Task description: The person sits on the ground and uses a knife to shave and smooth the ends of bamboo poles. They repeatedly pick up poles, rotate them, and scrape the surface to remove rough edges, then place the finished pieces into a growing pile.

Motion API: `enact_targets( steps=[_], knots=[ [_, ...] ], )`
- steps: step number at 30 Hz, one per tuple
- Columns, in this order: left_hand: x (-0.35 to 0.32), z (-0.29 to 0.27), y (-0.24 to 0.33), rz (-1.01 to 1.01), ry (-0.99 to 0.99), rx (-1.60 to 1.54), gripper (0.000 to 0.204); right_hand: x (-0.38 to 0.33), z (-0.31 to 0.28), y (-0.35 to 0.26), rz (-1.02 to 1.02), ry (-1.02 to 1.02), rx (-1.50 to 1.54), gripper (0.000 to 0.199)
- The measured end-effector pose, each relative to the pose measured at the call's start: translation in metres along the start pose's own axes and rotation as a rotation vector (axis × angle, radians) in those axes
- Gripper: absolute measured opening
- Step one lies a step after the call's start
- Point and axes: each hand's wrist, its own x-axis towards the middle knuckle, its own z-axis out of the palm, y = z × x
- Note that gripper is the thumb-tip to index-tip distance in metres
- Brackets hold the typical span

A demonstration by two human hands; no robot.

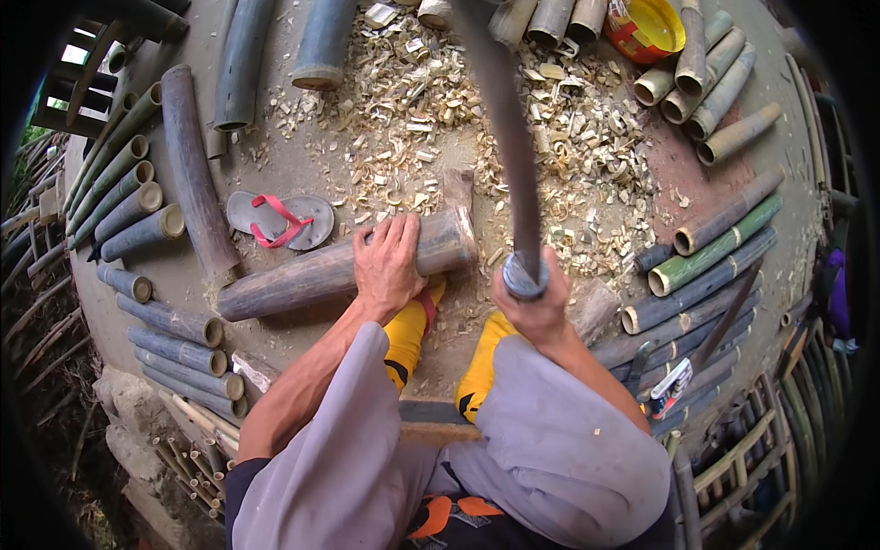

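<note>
My left hand (392, 261) is wrapped over a thick, grey-brown bamboo section (307, 280) and grips it near its right end. The bamboo lies aslant on the ground, with its right end up by a small wooden block (458, 188). My right hand (536, 302) is closed round the handle of a machete (521, 156). The long dark blade points away from me, raised and blurred by motion, and stands apart from the bamboo. Both my feet, in yellow socks (478, 362), are on the ground just below the hands.
Pale wood chips (412, 101) cover the ground ahead. A grey flip-flop (280, 220) with a pink strap lies beyond the bamboo. Cut bamboo lengths (142, 225) line both sides. A handsaw (674, 385) rests on the right stack, and a yellow-and-red tub (642, 32) stands far right.
</note>
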Motion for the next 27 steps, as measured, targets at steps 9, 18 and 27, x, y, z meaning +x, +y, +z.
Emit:
enact_targets(
  steps=[9,18,27],
  knots=[
    [-0.003,0.001,0.000,-0.045,0.047,0.017,0.088,-0.002,-0.001,-0.006,0.138,-0.054,0.018,0.030],
    [-0.006,0.006,-0.001,-0.035,0.087,0.041,0.085,0.001,-0.002,0.024,0.413,-0.379,-0.195,0.030],
    [-0.006,0.016,0.002,-0.022,0.207,0.123,0.085,-0.009,0.005,0.053,0.361,-0.302,-0.193,0.029]
  ],
)
